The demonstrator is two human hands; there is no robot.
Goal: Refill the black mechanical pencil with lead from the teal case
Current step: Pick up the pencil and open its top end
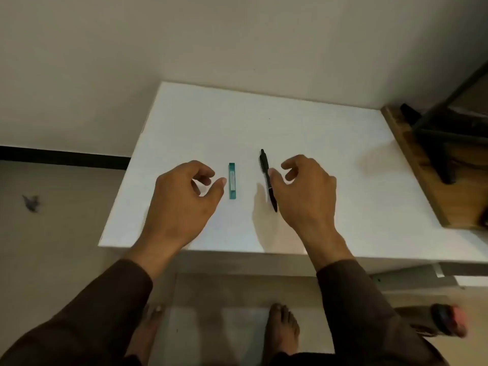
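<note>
A slim teal lead case (232, 181) lies flat on the white table (264, 122), long side pointing away from me. To its right lies the black mechanical pencil (265, 167), slightly slanted, its near end partly behind my right thumb. My left hand (184, 196) hovers just left of the case, fingers loosely curled, thumb tip almost at the case's edge, holding nothing. My right hand (306, 191) hovers beside the pencil, fingers loosely curled, thumb close to the barrel; no grip shows.
A wooden shelf edge (417, 167) with a dark metal frame (443, 133) borders the table's right side. Wall stands behind the table. Below the near edge are my bare feet (282, 328) and a dark and red object (449, 323) on the floor.
</note>
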